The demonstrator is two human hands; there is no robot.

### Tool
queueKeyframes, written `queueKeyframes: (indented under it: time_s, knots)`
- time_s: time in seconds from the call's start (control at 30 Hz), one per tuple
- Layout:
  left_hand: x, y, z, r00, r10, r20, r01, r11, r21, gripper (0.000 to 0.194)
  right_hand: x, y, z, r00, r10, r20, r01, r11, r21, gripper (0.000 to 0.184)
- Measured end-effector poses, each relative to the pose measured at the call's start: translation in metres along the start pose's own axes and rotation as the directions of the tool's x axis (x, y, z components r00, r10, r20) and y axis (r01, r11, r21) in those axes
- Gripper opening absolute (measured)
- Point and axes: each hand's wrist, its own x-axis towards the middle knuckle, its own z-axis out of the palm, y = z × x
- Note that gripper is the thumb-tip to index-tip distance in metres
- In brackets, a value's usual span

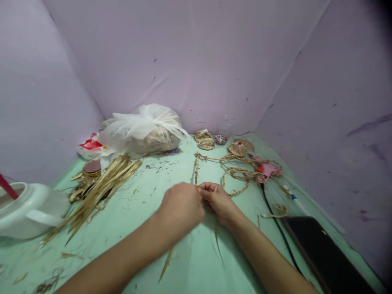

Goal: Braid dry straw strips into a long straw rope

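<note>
One rounded white plastic vessel (39,214) with a red stick in it stands at the far left, on the pale green table covering (122,257). Just beside it lies a bundle of long, flat, straw-coloured dried plant strips (105,192), in front of a knotted, translucent white plastic bag (143,132).

Towards the middle, the left hand (183,206) is curled inward; blur and its own back hide the fingertips, so I cannot tell what they grip. A twisted tan plant-fibre cord (196,169) runs towards the hands from a bend on the table, its near end passing out of sight where they meet. The step in hand looks like twisting or knotting strands at that end; the next move seems to call for a firm pinch and even tension, so the twist does not loosen.

The right hand (217,200) sits against the left, thumb and forefinger pinched together, apparently on the cord's near end. Beyond its fingers, the rest of the cord loops rightward to a pink glue gun (269,169). At the far right lies a flat black phone (324,249).
</note>
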Motion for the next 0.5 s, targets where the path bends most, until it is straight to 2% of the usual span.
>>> queueKeyframes:
  time_s: [0.03, 0.07, 0.13, 0.2, 0.27, 0.33, 0.4, 0.47, 0.5]
  knots:
    - [0.005, -0.005, -0.006, 0.998, -0.026, -0.055, 0.024, 0.999, -0.044, 0.017, 0.0, -0.001, -0.001, 1.0, 0.01, 0.025, -0.01, 1.0, 0.001, 0.015]
    - [0.011, -0.011, -0.011, 0.996, -0.07, -0.054, 0.062, 0.988, -0.143, 0.018, 0.0, -0.002, -0.001, 0.999, 0.022, 0.048, -0.023, 1.0, 0.005, 0.017]
    - [0.023, -0.021, -0.015, 0.979, -0.152, 0.139, 0.197, 0.886, -0.419, 0.016, -0.002, -0.005, -0.002, 0.997, 0.034, 0.076, -0.035, 0.999, 0.015, 0.018]
    - [0.032, -0.029, -0.011, 0.916, -0.085, 0.392, 0.328, 0.721, -0.611, 0.014, -0.003, -0.008, -0.002, 0.995, 0.028, 0.1, -0.03, 0.999, 0.021, 0.018]
    - [0.036, -0.034, -0.003, 0.855, 0.015, 0.518, 0.402, 0.611, -0.682, 0.011, -0.004, -0.01, -0.002, 0.993, 0.025, 0.119, -0.025, 1.0, 0.003, 0.016]
    - [0.038, -0.035, 0.004, 0.854, 0.021, 0.52, 0.411, 0.587, -0.698, 0.008, -0.003, -0.008, -0.004, 0.992, 0.02, 0.127, -0.012, 0.998, -0.065, 0.012]
    - [0.038, -0.033, 0.009, 0.884, -0.046, 0.466, 0.391, 0.62, -0.68, 0.007, 0.0, -0.005, -0.006, 0.992, -0.027, 0.122, 0.05, 0.98, -0.193, 0.007]
    - [0.038, -0.031, 0.011, 0.9, -0.102, 0.424, 0.376, 0.674, -0.636, 0.007, 0.002, -0.002, -0.009, 0.984, -0.13, 0.119, 0.166, 0.911, -0.377, 0.004]
    - [0.038, -0.03, 0.012, 0.904, -0.12, 0.41, 0.372, 0.695, -0.615, 0.007, 0.002, -0.001, -0.011, 0.974, -0.191, 0.123, 0.226, 0.846, -0.482, 0.002]
